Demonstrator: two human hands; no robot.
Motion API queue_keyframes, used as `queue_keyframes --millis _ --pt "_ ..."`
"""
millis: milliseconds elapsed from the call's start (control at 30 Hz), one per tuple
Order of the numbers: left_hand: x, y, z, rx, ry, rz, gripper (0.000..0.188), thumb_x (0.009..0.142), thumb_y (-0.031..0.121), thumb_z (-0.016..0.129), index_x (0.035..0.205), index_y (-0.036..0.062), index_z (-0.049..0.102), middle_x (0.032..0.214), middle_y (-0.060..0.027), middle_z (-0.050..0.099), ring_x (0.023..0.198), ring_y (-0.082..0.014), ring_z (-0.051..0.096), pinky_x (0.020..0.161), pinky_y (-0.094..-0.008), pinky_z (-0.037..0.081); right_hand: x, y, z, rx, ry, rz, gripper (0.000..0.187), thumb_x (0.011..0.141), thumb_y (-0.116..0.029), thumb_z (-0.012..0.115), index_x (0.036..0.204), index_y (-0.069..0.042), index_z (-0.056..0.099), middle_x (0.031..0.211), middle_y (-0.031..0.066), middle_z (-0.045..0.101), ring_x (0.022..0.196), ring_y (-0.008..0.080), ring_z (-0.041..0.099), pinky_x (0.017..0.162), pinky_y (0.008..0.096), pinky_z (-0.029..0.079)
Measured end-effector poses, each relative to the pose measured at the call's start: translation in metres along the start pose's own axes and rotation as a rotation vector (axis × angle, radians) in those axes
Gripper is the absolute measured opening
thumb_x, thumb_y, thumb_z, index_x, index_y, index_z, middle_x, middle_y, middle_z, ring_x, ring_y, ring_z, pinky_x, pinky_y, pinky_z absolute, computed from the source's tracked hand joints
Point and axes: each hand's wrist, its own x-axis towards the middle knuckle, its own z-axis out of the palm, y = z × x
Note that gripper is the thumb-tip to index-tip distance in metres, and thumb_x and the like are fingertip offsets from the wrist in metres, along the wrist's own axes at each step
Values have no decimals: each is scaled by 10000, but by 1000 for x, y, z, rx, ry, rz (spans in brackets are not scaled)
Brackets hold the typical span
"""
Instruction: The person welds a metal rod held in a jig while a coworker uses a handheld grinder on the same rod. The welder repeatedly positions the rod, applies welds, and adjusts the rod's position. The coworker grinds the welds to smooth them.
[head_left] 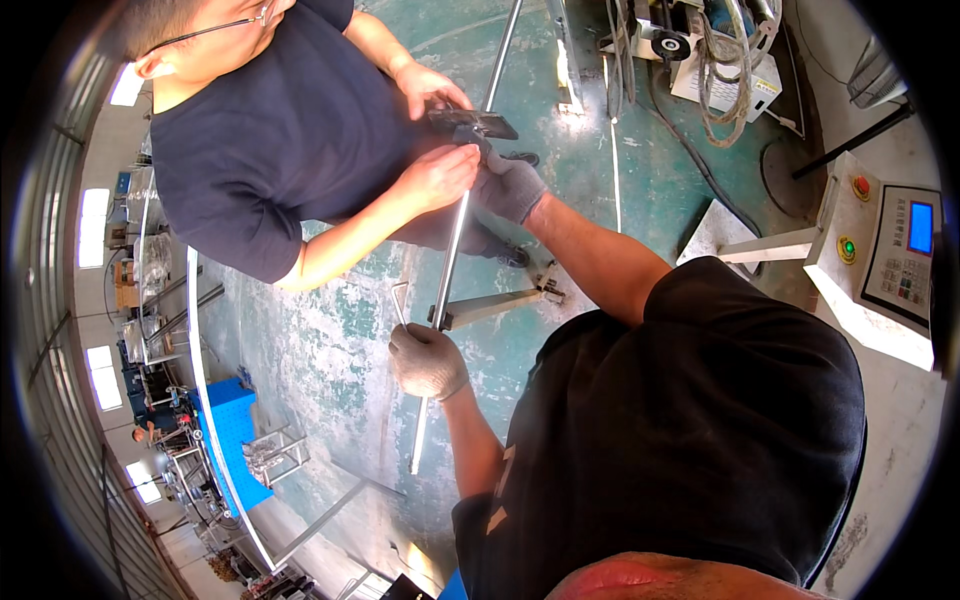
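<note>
A long, slim metal rod (456, 240) runs slantwise across the middle, with a dark clamp-like fitting on it just above my left hand (428, 362). That gloved hand is closed round the rod, and a bent hex key (401, 302) sticks up from its fingers. Farther up, my right hand (510, 188), in a darker grey glove, is closed beside the rod, its fingertips against a dark flat rectangular thing (478, 122). What its fingers grip is partly hidden. A co-worker's two bare hands (440, 178) are at the same dark thing, one almost touching my glove.
The co-worker in a dark T-shirt (270, 130) stands opposite, close by. A metal stand arm (495, 306) meets the rod from the right. At right is a control box (870, 260) with buttons and a screen; cables (725, 80) hang at the back. A blue table (232, 430) stands at left.
</note>
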Motion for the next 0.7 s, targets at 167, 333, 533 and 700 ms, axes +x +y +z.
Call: queue_keyframes --millis 167,333,533,700 --pt "1 2 -2 8 -18 -5 133 1039 183 675 1038 78 756 917 -144 772 736 -394 763 606 -534 607 -1 0 3 -2 28 3 390 1212 -260 468 1475 -8 607 1374 142 738 1292 318 709 1195 509 534" --pt "0 2 -1 7 -24 -6 142 1039 188 672 1051 77 759 938 -148 785 742 -397 773 617 -530 618 -2 0 5 1 35 -4 380 1210 -253 473 1470 -8 605 1353 140 737 1267 310 711 1182 502 541" --pt "-1 0 0 6 -5 10 131 1035 183 676 1047 79 756 931 -142 781 731 -393 766 610 -530 611 -1 0 4 11 28 -13 369 1210 -248 476 1449 -2 613 1310 137 742 1210 306 724 1161 493 555" --pt "-1 0 1 13 -7 1 126 1034 181 676 1047 82 754 927 -139 778 732 -390 763 606 -530 607 -1 1 5 7 44 -18 363 1206 -236 486 1443 4 619 1318 141 751 1218 308 730 1154 492 560"
